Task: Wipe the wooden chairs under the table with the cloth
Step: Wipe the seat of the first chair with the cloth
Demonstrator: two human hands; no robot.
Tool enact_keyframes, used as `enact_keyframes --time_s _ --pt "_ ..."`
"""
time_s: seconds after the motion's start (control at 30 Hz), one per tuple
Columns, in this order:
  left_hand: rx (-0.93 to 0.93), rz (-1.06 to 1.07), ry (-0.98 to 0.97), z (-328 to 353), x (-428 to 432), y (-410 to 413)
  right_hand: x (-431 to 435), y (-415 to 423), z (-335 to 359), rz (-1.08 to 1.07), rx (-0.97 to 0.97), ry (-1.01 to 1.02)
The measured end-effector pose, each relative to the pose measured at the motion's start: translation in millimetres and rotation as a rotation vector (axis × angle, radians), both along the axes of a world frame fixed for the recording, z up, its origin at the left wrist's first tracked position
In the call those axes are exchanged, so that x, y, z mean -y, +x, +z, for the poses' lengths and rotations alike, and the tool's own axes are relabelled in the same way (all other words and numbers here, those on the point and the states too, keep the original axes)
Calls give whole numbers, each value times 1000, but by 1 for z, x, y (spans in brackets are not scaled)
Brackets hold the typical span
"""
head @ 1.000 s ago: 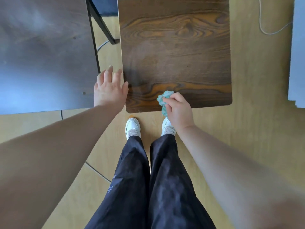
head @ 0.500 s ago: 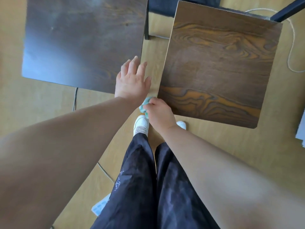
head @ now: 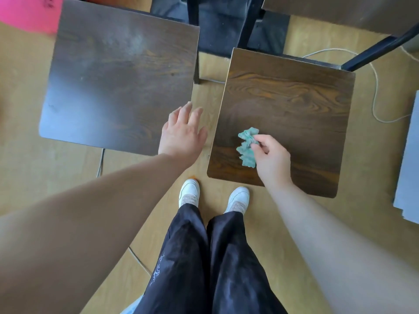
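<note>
Teal cloth (head: 246,145) is seen crumpled on the right chair seat (head: 294,105), lying on the wood in its front-left part. It is pinched by the right hand (head: 273,160) between the thumb and curled fingers (head: 264,140); most of the cloth is bunched just left of the hand. Nothing is gripped by the left hand (head: 181,134). It is held flat over the near right corner of the left chair seat (head: 118,75), with its fingers straight and slightly spread. Whether it touches the seat cannot be told.

Both seats are dark wood-grain, set side by side with a strip of light wood floor (head: 34,173) between them. A dull, dusty-looking patch is seen on the left seat. Black metal legs (head: 376,49) are visible behind the seats. White shoes (head: 189,191) and black trousers (head: 204,257) are seen just in front of them. A white cable (head: 376,87) is laid on the floor to the right of the right seat. A pink object (head: 27,12) is seen at top left.
</note>
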State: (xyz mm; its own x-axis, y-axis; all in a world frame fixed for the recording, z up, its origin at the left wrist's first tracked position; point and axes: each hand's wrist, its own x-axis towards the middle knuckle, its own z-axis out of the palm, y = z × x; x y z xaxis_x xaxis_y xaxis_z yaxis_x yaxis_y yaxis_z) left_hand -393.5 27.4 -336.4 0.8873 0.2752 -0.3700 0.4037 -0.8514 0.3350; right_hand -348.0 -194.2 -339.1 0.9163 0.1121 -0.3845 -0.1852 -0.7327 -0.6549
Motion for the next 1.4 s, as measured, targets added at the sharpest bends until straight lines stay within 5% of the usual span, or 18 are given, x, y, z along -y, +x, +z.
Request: enact_keyframes --time_s 0.23,0.4,0.57,1.0,1.23,1.4 --pt "-8 -65 -105 2 53 47 40 51 3 -109 0 30" --pt "-109 215 -502 3 98 85 57 63 -5 -104 -16 87" --pt "-188 325 -611 -5 124 108 65 62 -14 -106 -19 175" --pt "-172 412 -592 -11 122 116 90 71 -22 -282 -105 280" --pt "-119 261 -474 5 96 135 121 112 -11 -274 -32 116" --pt "-1 83 -385 26 94 152 134 144 7 -221 -49 178"
